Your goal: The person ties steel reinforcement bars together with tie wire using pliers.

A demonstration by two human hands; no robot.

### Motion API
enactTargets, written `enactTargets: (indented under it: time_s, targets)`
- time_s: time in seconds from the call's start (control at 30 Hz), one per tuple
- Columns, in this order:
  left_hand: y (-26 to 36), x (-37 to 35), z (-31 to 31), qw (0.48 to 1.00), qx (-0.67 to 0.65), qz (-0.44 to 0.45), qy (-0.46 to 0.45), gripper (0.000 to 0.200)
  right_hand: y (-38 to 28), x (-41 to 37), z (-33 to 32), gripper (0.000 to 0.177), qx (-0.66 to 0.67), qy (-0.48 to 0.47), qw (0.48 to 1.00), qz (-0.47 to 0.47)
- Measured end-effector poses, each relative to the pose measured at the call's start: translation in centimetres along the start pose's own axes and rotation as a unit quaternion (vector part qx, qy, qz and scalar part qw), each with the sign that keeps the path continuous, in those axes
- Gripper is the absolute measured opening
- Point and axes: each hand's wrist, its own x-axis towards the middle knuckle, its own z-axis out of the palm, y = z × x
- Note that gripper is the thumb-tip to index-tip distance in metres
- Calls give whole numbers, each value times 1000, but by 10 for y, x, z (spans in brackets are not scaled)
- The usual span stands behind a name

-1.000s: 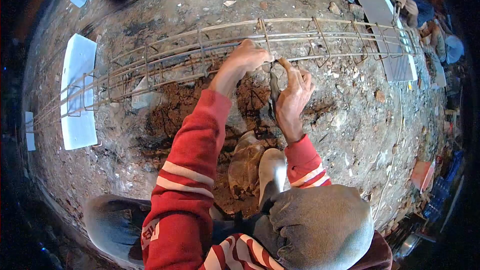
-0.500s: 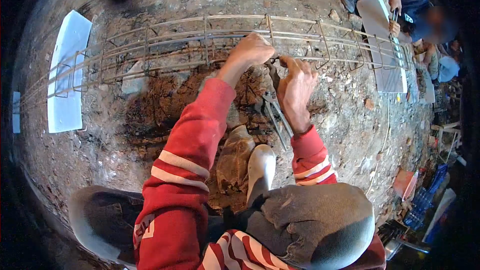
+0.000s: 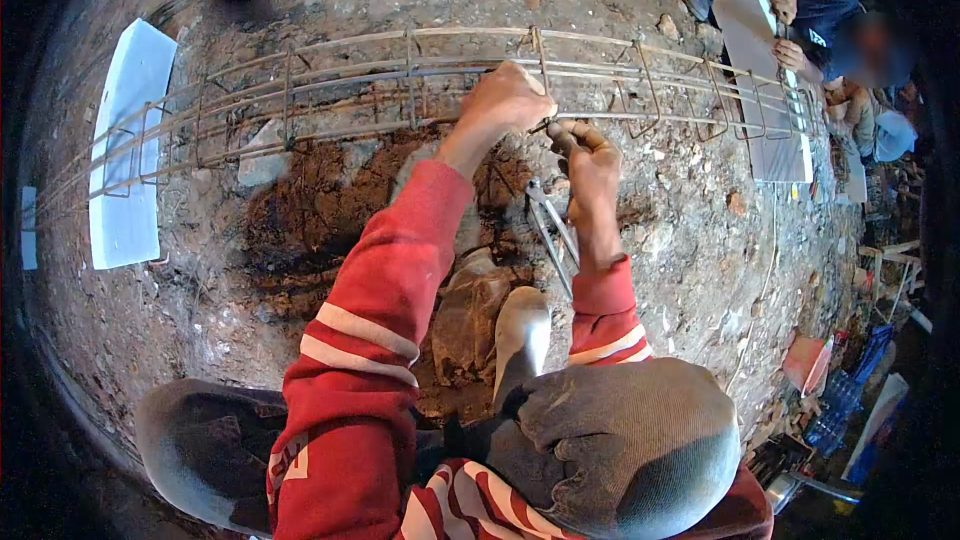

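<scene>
A long cage of thin metal rods (image 3: pixel 350 74) with rectangular hoops runs across the view. My left hand (image 3: pixel 508 100) is closed on the cage near its middle, at a hoop on the lower rods. Just right of it, my right hand (image 3: pixel 588 148) has its thumb and fingers pinched together by the lower rod; whatever lies between the fingertips is too small to make out. Below the hands, pincers with long handles (image 3: pixel 552 232) lie on the ground, jaws toward the cage.
White boards lie under the cage at the left (image 3: pixel 132 150) and right (image 3: pixel 768 90). A co-worker's hands (image 3: pixel 786 30) are at the right board's far end. A stone (image 3: pixel 468 315) sits beside my boot (image 3: pixel 522 335). A red container (image 3: pixel 806 364) stands lower right.
My right hand has turned and drawn its fingers together close to my left hand. My left hand stays in nearly the same place on the cage. The co-worker's hands have shifted slightly.
</scene>
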Motion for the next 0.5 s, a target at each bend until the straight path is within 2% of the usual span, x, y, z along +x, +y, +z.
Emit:
enactTargets:
  time_s: [0.03, 0.1, 0.13, 0.17, 0.2, 0.23, 0.27, 0.33, 0.37, 0.47, 0.5]
  targets:
    - [2, 0, 0, 1000, -12, -23, 11, 41, -3, -1, -6, 22, -1, 2, 1000, 0]
    - [7, 1, 1, 999, 8, -33, 1, 42, -9, -8, -16, 33, 63, -108, 992, -9]
    - [8, 1, -2, 999, 29, -45, -5, 44, 25, 5, -34, 37, -82, -96, 984, -125]
    - [9, 0, -7, 999, 27, -46, -2, 44, 41, 0, -41, 37, -84, -99, 983, -127]
    - [10, 0, -11, 998, 24, -44, -28, 48, 54, -13, -52, 44, -208, -92, 960, -164]
    - [11, 0, -11, 997, 20, -40, -55, 52, 66, -27, -62, 51, -330, -81, 919, -199]
    - [12, 1, -11, 998, 16, -38, -56, 52, 81, -39, -66, 53, -480, -68, 853, -194]
    - [12, 5, -9, 996, 34, -67, -45, 59, 107, -66, -69, 61, -627, -41, 739, -242]
    - [11, 7, -8, 996, 30, -67, -46, 59, 116, -68, -72, 61, -630, -41, 737, -242]
    - [7, 10, -7, 998, 10, -54, -34, 62, 122, -69, -70, 56, -518, -88, 840, -135]
    - [7, 10, -9, 998, 9, -54, -43, 65, 124, -67, -70, 56, -518, -89, 839, -137]
